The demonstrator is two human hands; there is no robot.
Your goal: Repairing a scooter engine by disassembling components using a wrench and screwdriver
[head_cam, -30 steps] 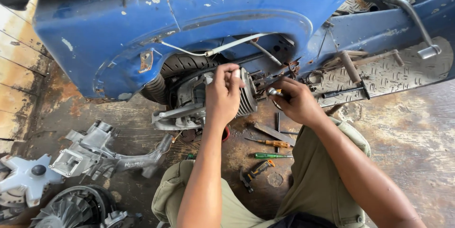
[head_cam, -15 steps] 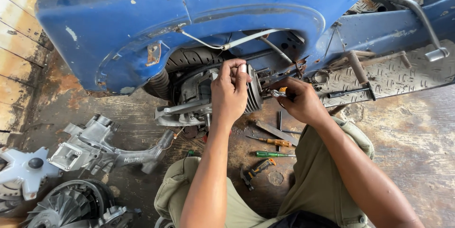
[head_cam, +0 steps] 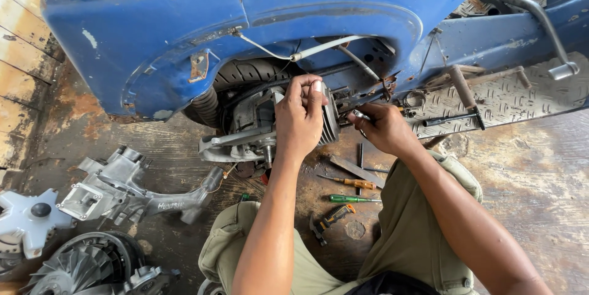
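My left hand (head_cam: 299,117) lies over the grey finned metal engine cylinder (head_cam: 328,124), fingers curled and pressed around its upper edge, palm against the engine block. The cylinder sits at the centre of the frame, tucked under the chipped blue painted metal scooter body (head_cam: 184,19), with the black ribbed rubber tyre (head_cam: 245,74) at its ten o'clock. My right hand (head_cam: 383,128), at three o'clock of the cylinder and just beside it, pinches a small bright metal tool (head_cam: 359,115) between thumb and fingers; its kind I cannot tell. A white cable (head_cam: 325,48) runs across at twelve o'clock of my left hand. On the stained wooden floor (head_cam: 540,197), at six o'clock of my right hand, lie an orange-handled screwdriver (head_cam: 356,183) and, just below it, a green-handled screwdriver (head_cam: 350,199); an orange-and-black handled tool (head_cam: 331,216) lies near at seven o'clock. The grey checker-plate footboard (head_cam: 509,95) stands at three o'clock. A detached grey cast metal engine casing (head_cam: 123,187) rests at nine o'clock, well apart from both hands.
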